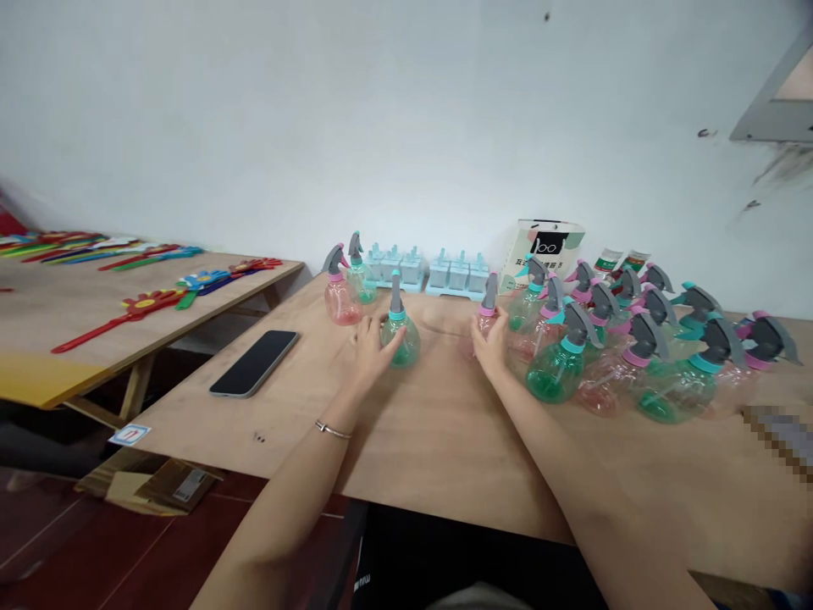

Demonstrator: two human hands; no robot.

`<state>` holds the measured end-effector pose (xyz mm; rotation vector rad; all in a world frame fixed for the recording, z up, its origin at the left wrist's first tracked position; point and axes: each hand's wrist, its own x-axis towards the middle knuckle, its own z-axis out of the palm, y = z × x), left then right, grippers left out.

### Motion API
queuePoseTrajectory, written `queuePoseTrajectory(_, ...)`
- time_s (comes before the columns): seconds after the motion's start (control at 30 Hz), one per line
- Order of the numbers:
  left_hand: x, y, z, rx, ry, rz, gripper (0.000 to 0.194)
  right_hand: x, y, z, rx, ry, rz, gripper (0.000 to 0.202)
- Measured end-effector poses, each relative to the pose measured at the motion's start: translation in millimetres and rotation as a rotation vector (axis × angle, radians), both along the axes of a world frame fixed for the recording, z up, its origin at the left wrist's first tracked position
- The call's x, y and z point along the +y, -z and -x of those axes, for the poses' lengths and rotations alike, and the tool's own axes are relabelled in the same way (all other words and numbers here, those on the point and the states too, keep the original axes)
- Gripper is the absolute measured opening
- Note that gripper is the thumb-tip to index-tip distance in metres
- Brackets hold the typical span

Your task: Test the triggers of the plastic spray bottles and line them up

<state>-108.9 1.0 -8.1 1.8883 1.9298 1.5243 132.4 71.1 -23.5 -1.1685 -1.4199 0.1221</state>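
Observation:
My left hand (370, 346) is wrapped round the left side of a green spray bottle (406, 341), which stands upright with a grey trigger head and teal collar. My right hand (492, 343) grips a pink spray bottle (488, 312) by its right side; fingers cover much of its body. Behind my left hand stand another pink spray bottle (343, 301) and a second green one (361, 284). To the right of my right hand, several more pink and green spray bottles crowd together, the nearest being a green spray bottle (555, 370).
Two light-blue popsicle molds (457, 278) sit by the wall, beside a printed packet (539, 250). A phone (255, 363) lies on the wooden table (419, 440) at left. Hand-shaped clappers (149, 303) lie on the neighbouring table, across a gap with a cardboard box (171, 483) below.

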Motion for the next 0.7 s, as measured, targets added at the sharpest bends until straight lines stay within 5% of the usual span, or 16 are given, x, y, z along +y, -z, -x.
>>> queuePoseTrajectory(0.4,0.5,4.2,-1.1,-0.024,0.090,-0.080,0.036,94.8,-7.7,-12.2,-0.126,0.158,0.163,0.077)
queuePoseTrajectory(0.57,4.0,8.0,0.3,-0.047,0.124,-0.107,0.039,101.9,-2.5,-16.8,-0.102,0.158,0.146,0.073)
queuePoseTrajectory(0.7,6.2,10.7,0.0,-0.127,0.195,-0.087,0.043,74.5,-3.0,-10.1,-0.007,0.122,-0.012,0.069)
